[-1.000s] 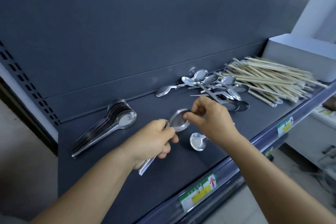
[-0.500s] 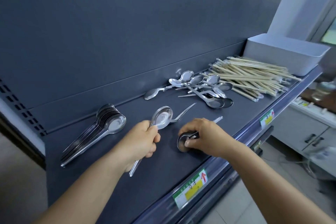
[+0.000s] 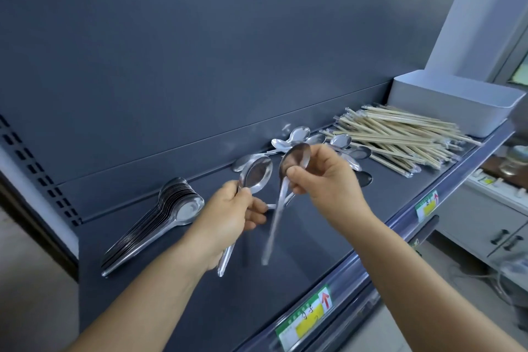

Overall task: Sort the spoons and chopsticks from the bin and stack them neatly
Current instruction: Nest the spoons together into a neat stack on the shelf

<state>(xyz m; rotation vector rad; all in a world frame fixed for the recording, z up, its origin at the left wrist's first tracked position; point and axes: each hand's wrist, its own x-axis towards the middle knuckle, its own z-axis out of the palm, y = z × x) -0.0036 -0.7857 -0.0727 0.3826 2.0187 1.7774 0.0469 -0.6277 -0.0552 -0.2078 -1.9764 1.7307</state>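
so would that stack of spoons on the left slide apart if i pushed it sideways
Probably. The stack of spoons is smooth, shiny metal, so it likely slips. It is nested but already fanned at the handles, so a push may spread it. It lies flat on the shelf, so tipping seems unlikely.

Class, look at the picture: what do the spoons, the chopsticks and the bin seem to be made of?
Spoons: polished metal, probably stainless steel, with mirror-like reflections. Chopsticks: pale wood or bamboo, matte tan, apparently in clear wrappers. Bin: likely plastic, smooth matte white.
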